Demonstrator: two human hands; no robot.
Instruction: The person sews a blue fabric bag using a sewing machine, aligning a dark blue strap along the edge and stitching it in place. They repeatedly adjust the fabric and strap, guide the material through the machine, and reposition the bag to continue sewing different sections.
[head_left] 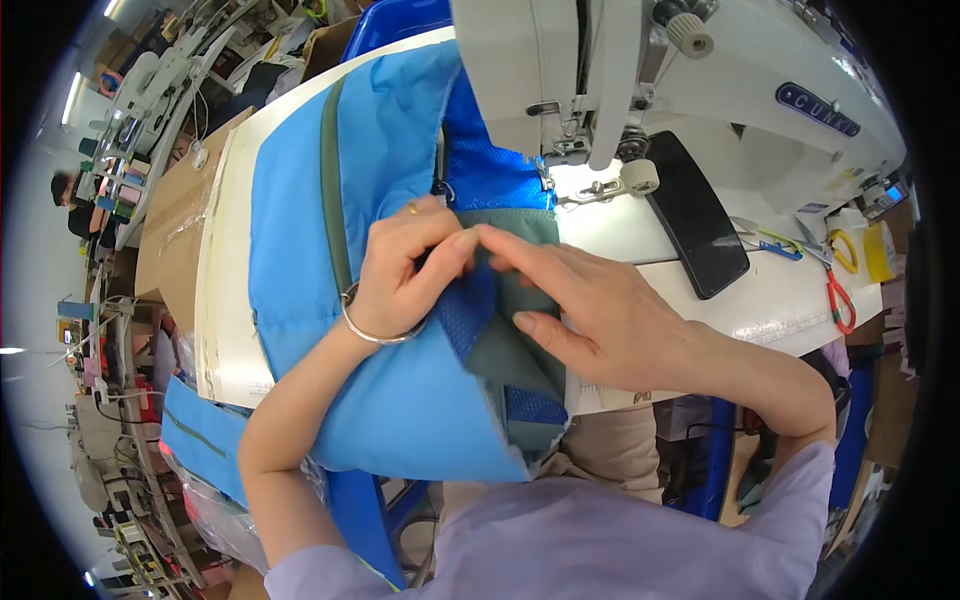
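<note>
A light-blue fabric piece (400, 415), perhaps part of a bag, lies over the sewing table, with a dark green strip (334, 180) running along it. Grey-green cloth (530, 345) and dark-blue mesh (480, 318) show in its folded opening. My left hand (408, 268), a bracelet at its wrist, is closed on the cloth edge below the sewing machine's needle area. From the right, my right hand (600, 315) reaches over the grey-green cloth, index finger stretched to my left fingertips and thumb apart. Its other fingertips are partly hidden. The mesh's far edge lies beside the presser foot (547, 178).
The white sewing machine (540, 70) stands at the back right, its lamp lit. A black phone (695, 215) lies beside it. Red-handled scissors (838, 300) and yellow tape (879, 252) sit at far right. Another blue piece (200, 430) hangs at lower left; a blue bin (395, 22) stands behind.
</note>
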